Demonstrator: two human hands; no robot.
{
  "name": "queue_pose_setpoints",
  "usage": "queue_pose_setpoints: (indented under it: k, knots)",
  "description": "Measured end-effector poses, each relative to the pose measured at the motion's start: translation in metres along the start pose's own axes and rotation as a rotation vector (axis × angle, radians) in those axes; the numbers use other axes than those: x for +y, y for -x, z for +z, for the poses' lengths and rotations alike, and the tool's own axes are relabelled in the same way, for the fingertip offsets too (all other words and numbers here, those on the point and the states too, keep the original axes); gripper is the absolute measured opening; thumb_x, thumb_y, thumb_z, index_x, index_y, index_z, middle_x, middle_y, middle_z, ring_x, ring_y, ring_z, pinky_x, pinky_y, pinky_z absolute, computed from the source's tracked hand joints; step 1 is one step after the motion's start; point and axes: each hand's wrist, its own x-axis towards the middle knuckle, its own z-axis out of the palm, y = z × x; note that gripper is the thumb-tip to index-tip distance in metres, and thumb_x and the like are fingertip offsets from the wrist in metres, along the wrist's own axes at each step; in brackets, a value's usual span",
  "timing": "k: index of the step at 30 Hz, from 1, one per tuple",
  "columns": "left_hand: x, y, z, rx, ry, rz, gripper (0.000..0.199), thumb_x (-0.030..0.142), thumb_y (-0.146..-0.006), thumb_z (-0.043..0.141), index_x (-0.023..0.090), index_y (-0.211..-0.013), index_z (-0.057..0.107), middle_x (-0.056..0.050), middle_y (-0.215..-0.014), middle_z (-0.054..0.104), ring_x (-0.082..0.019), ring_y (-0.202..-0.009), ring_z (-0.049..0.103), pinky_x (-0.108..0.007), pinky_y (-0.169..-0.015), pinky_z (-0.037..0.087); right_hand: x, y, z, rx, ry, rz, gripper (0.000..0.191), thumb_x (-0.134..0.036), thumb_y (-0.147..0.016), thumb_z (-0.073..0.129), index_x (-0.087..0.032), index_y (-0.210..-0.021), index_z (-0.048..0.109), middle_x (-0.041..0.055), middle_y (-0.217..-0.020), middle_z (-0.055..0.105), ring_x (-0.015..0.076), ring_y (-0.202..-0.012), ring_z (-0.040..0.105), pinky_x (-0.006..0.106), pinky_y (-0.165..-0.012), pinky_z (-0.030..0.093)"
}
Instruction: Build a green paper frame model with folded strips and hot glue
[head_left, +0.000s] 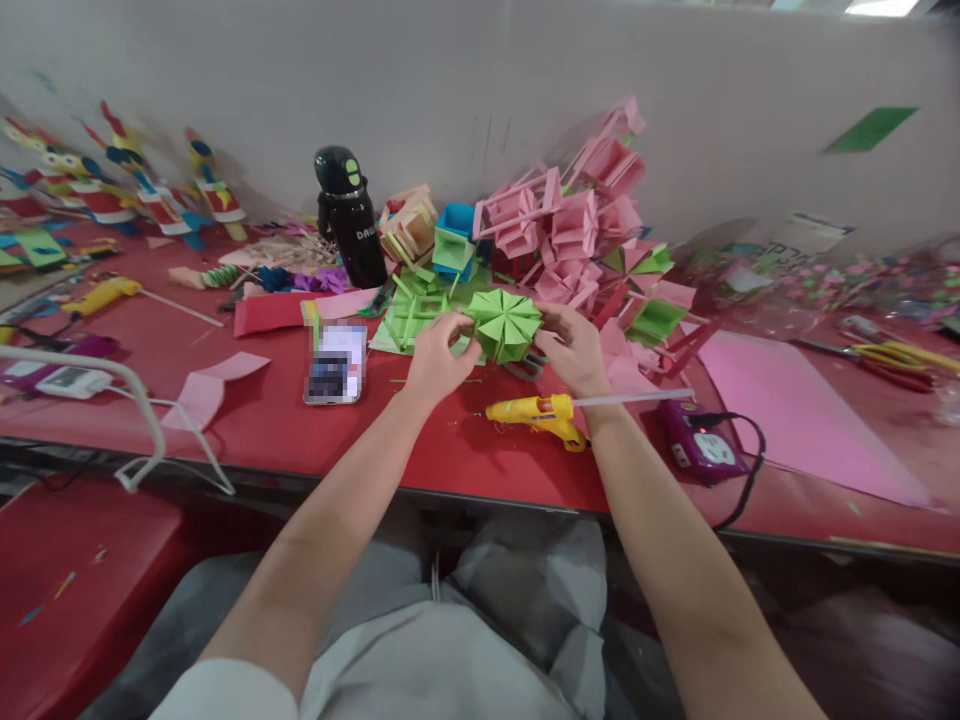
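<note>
A green folded-paper lantern (505, 322), its pleated top fanned into a round star, is held between my two hands above the red table. My left hand (444, 352) pinches its left side with curled fingers. On the opposite side, my right hand (574, 345) grips the edge with thumb and fingers. Just below lies a yellow glue gun (536, 412) with a long clear glue stick out of its back, passing by my right wrist. Grey-handled scissors (525, 367) show partly behind the lantern. Loose green paper pieces (411, 312) lie to the left.
Pink paper lanterns (574, 225) are piled behind. A black bottle (351, 215) stands at the back, and a phone (336, 365) lies left of my hands. A purple power box (701, 442) with a cable and a pink sheet (806, 410) lie at right. A white curved bar (142, 410) crosses the left edge.
</note>
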Motion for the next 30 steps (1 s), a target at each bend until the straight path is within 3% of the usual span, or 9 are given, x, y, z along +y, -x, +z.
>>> queue_pose_setpoints:
  k: [9,18,22,30]
  knots:
    - [-0.0022,-0.0028,-0.0013,0.018,-0.091,0.073,0.016,0.013,-0.083,0.067,0.019,-0.097,0.073,-0.01,-0.11,0.075,-0.024,-0.105,0.072,-0.042,-0.097,0.059,0.0033,-0.0007,0.0011,0.005,-0.011,0.001,0.039,-0.029,-0.072,0.07,-0.021,-0.11,0.07,0.0094,-0.104,0.077,0.024,-0.094,0.072,0.042,-0.084,0.06]
    - [-0.0044,-0.0021,-0.0024,0.038,-0.052,0.039,0.016,0.011,-0.089,0.062,0.02,-0.095,0.073,-0.008,-0.105,0.079,-0.02,-0.092,0.076,-0.037,-0.089,0.063,0.0047,-0.0006,0.0017,0.007,0.0,0.021,0.038,-0.027,-0.072,0.068,-0.021,-0.109,0.07,0.0085,-0.102,0.077,0.0235,-0.094,0.072,0.042,-0.086,0.06]
    - [-0.0033,-0.0006,-0.0021,0.029,0.038,-0.003,0.016,0.008,-0.088,0.063,0.021,-0.097,0.067,-0.004,-0.094,0.078,-0.017,-0.088,0.077,-0.033,-0.086,0.063,0.0052,-0.0007,0.001,-0.003,-0.001,0.016,0.038,-0.027,-0.072,0.069,-0.021,-0.11,0.07,0.0086,-0.102,0.077,0.024,-0.094,0.072,0.043,-0.086,0.06]
    - [-0.0048,-0.0007,-0.0023,0.045,0.061,-0.041,0.023,0.005,-0.088,0.061,0.023,-0.099,0.054,-0.001,-0.095,0.074,-0.014,-0.09,0.076,-0.027,-0.084,0.063,0.0052,-0.0001,0.0005,-0.062,-0.028,-0.016,0.049,-0.029,-0.073,0.072,-0.022,-0.12,0.065,0.0093,-0.112,0.075,0.0239,-0.104,0.07,0.041,-0.088,0.059]
